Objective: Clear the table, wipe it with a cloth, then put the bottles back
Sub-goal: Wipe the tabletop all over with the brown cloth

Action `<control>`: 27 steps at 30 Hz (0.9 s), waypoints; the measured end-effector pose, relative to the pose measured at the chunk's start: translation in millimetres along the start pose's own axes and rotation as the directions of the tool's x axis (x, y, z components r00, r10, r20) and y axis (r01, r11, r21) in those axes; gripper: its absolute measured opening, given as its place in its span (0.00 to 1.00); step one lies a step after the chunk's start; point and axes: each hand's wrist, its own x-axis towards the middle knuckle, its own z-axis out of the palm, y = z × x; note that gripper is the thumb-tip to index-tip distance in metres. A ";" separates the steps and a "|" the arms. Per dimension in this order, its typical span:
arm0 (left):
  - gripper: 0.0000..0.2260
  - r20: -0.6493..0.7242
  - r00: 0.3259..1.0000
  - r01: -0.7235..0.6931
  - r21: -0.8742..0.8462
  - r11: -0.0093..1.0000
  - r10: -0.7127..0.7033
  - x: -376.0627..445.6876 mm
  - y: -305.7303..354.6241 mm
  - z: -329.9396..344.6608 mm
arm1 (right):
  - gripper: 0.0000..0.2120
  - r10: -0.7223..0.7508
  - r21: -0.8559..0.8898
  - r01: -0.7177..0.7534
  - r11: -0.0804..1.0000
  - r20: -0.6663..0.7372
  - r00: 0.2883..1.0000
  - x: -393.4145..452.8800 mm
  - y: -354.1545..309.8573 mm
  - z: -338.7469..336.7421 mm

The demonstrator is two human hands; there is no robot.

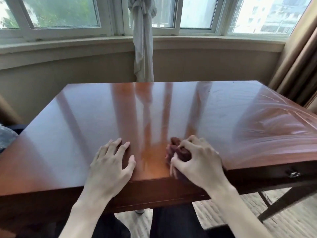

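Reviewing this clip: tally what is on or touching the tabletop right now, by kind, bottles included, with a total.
Hands: 2, the left hand flat on the table, the right hand gripping the cloth
Cloths: 1, a dark red cloth bunched near the front edge
Bottles: 0 in view
Total: 3

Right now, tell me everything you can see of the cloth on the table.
The cloth is a dark reddish-brown rag, soft and bunched into a crumpled wad, not spread flat. It sits on the glossy wooden table close to the near edge, right of centre. The right hand grips it from above, fingers curled over the folds and hiding much of it; its near end reaches the table's front edge. It is slightly blurred, so weave and exact size cannot be told. The left hand lies flat, apart from it.
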 end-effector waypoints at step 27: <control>0.31 0.105 0.983 -0.148 -0.023 0.989 0.149 16.6 76.8 27.5 | 0.21 0.138 -0.128 -0.134 0.983 0.029 0.990 86.8 69.6 4.1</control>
